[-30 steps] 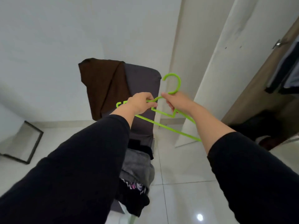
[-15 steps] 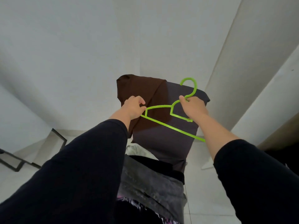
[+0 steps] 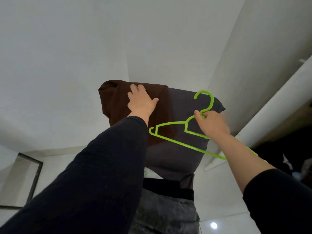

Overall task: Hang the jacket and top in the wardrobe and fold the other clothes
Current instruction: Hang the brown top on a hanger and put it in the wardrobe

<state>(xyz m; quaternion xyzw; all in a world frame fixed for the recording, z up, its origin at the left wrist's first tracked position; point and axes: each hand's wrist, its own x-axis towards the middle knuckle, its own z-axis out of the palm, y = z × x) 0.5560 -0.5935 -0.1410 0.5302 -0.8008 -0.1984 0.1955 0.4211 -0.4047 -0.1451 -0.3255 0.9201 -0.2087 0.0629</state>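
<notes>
Reaching arms: both in black sleeves, stretched forward from the bottom edge over the chair.
Grey garment [image 3: 166, 215]: piled on the seat, lowest in view, mottled dark grey.
Black garment [image 3: 168, 188]: lies just behind the grey one, against the foot of the backrest.
Right hand [image 3: 211, 123]: closed around the neck of the hanger, just under its hook.
Hanger [image 3: 170, 123]: lime green plastic, held tilted in front of the backrest, its long bar sloping down to the right behind the right forearm.
Chair [image 3: 184, 154]: dark grey backrest, upright, facing the person.
Left hand [image 3: 141, 102]: fingers spread, palm flat on the brown top.
Brown top [image 3: 116, 100]: draped over the backrest's upper left corner, hanging down its front.
Walls [image 3: 67, 48]: plain white, meeting in a corner behind the chair.
</notes>
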